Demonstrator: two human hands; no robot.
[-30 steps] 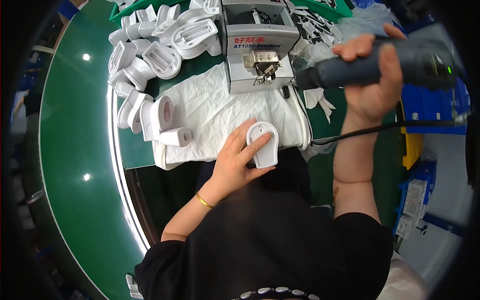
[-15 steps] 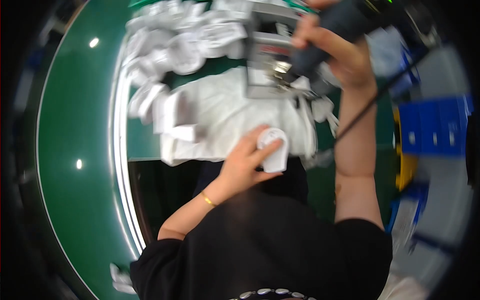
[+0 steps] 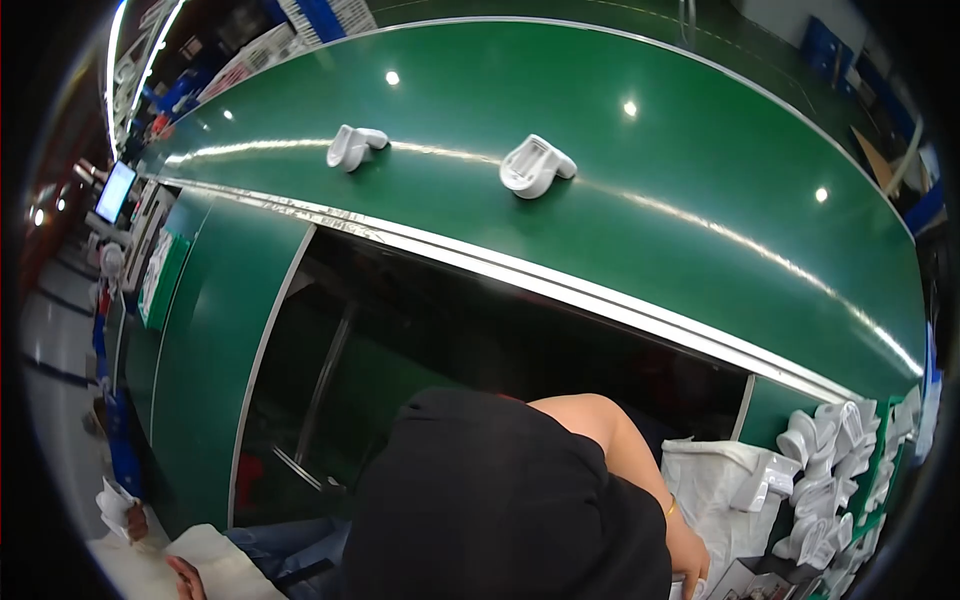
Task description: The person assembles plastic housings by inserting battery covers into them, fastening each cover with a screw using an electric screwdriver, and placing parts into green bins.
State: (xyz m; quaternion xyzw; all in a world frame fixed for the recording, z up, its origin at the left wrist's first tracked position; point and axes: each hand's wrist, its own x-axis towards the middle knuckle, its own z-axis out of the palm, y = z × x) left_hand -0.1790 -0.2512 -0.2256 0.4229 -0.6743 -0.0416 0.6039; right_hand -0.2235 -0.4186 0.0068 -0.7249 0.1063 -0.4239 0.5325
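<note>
A wrinkled white fabric cloth lies at lower right. One bare left hand reaches over its lower left edge, fingers bent downward at one smooth white plastic piece, cut off at the bottom rim; I cannot tell whether they grip it. The right hand is out of sight, its fingers' state unknown. Right of the cloth, overlapping white curved plastic parts, too crowded to count, lie near one green plastic tray. Well up and left of it, two white cup-shaped plastic parts sit apart on a long green counter. Far left of it, two co-worker's hands show.
</note>
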